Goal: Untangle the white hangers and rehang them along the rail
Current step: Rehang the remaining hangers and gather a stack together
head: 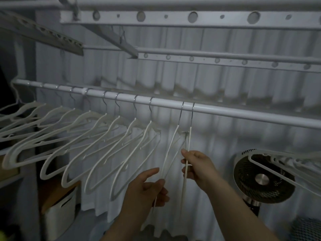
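A white rail (225, 112) runs across the view from upper left to right. Several white hangers (97, 148) hang along its left part, spaced apart. Two more white hangers hook on the rail near the middle, seen edge-on. My left hand (147, 190) pinches the lower part of the left one (171, 150). My right hand (196, 166) grips the thin bar of the right one (189, 136). The two hangers touch near their necks.
A round fan (260, 178) stands at the right, with a bunch of white hangers (284, 162) lying in front of it. Drying-rack bars with holes (191, 16) hang overhead. A white curtain (225, 80) is behind the rail. A white bin (60, 214) sits at lower left.
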Demonstrator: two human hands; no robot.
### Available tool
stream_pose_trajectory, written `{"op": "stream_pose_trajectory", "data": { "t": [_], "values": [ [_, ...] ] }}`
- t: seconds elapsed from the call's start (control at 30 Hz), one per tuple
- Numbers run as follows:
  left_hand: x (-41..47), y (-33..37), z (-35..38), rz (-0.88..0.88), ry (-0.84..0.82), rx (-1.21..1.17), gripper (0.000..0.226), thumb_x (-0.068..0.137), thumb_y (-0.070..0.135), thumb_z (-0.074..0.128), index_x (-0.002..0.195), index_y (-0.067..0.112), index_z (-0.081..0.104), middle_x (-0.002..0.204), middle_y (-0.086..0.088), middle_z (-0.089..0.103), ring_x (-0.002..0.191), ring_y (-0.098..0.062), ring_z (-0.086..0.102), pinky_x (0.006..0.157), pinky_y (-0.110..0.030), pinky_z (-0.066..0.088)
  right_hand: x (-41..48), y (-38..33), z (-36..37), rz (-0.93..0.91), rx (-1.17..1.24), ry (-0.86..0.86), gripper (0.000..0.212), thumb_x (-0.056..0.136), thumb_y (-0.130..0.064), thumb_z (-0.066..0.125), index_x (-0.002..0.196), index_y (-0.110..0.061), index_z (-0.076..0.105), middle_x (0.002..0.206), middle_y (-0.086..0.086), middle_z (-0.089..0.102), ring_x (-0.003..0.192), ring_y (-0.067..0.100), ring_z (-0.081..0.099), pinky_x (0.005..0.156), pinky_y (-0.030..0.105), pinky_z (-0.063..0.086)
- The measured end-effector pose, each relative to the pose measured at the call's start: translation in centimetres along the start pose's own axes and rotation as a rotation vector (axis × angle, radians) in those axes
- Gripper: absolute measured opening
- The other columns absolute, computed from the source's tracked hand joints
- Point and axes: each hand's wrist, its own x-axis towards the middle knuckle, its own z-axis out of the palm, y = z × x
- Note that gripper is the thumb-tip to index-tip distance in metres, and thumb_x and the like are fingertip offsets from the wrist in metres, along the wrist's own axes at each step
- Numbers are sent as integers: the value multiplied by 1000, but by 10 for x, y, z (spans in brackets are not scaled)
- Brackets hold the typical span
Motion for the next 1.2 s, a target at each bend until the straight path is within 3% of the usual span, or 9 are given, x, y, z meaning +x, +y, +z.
{"op": "stream_pose_trajectory", "data": {
  "t": [0.13, 0.4, 0.6, 0.97, 1.07, 1.13, 1.2],
  "values": [
    [4, 1, -10, -3, -2, -8, 26, 86, -1, 55, 82, 24, 58, 39, -2, 61, 35, -11, 59, 40, -20, 51, 3, 0, 10, 9, -5, -1, 19, 88, -22, 58, 76, -9, 52, 68, 5, 51, 32, 6, 48, 35, 15, 41],
    [8, 2, -20, 8, 5, -25, 26, 85, -2, 55, 81, 23, 60, 38, -3, 60, 34, -11, 58, 38, -19, 51, 3, -2, 19, 14, -26, 14, 19, 89, -22, 57, 76, -9, 52, 69, 4, 50, 40, 11, 48, 36, 16, 44],
    [7, 1, -23, -1, 9, -32, 27, 85, -3, 54, 79, 24, 58, 38, -3, 61, 34, -10, 58, 38, -19, 51, 0, -1, 12, 0, -28, 55, 18, 90, -20, 56, 75, -10, 52, 70, 5, 51, 29, 5, 47, 34, 14, 41],
    [7, -2, -29, 41, 13, 92, 21, 87, 3, 54, 85, 24, 58, 42, 0, 63, 40, -8, 62, 42, -17, 52, -4, 1, 11, -16, -10, 66, 17, 90, -21, 55, 77, -10, 52, 73, 5, 53, 29, 3, 50, 34, 14, 42],
    [10, -13, -34, 101, 67, 293, 18, 88, 16, 56, 105, 22, 56, 59, 2, 67, 60, -9, 67, 64, -24, 57, -6, 0, 10, -36, -35, 67, 15, 90, -22, 55, 90, -8, 53, 75, 5, 55, 31, 5, 54, 35, 16, 42],
    [8, -17, -35, 150, 80, 461, 33, 86, 29, 57, 117, 20, 55, 80, 1, 67, 80, -14, 64, 84, -34, 52, -7, 0, 9, -55, -74, 85, 18, 90, -26, 54, 97, -10, 52, 77, 5, 56, 35, 8, 57, 37, 19, 45],
    [5, -15, -36, 188, 133, 534, 38, 85, 31, 57, 120, 17, 55, 89, 0, 63, 82, -13, 58, 85, -29, 45, -9, -1, 7, -82, -135, 115, 19, 91, -31, 52, 99, -13, 52, 78, 5, 57, 43, 14, 57, 39, 20, 48]
  ]
}}
